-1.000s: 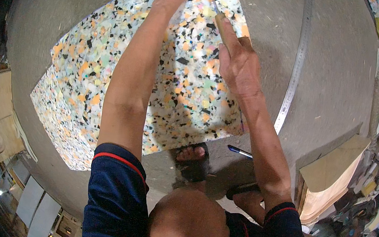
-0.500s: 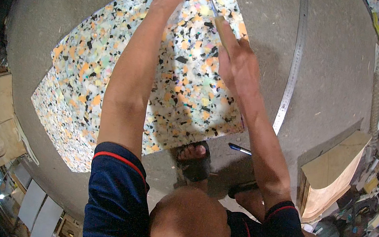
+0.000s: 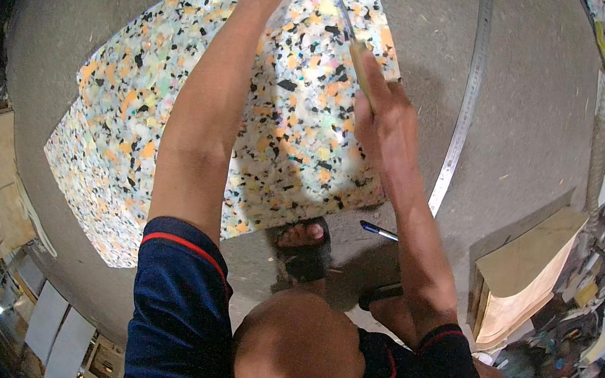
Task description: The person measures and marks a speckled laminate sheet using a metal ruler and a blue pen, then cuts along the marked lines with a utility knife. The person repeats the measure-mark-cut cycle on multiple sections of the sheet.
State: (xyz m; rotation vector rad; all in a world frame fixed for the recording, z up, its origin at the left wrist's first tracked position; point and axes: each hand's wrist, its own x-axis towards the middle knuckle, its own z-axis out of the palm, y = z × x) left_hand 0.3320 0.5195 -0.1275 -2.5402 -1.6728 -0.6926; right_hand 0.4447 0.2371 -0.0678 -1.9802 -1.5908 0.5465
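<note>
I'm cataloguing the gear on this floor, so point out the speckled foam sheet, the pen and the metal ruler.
Speckled foam sheet (image 3: 289, 121): head view, top face, right of centre.
Pen (image 3: 378, 231): head view, middle of its length.
Metal ruler (image 3: 469, 96): head view, midway along its visible length.

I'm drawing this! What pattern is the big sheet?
The sheet is pale with black and orange speckles, best in the head view.

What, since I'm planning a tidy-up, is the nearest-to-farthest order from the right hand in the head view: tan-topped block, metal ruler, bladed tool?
1. Bladed tool: gripped in the right hand.
2. Metal ruler: on the floor, right of that hand.
3. Tan-topped block: farther right and lower in the picture.
</note>
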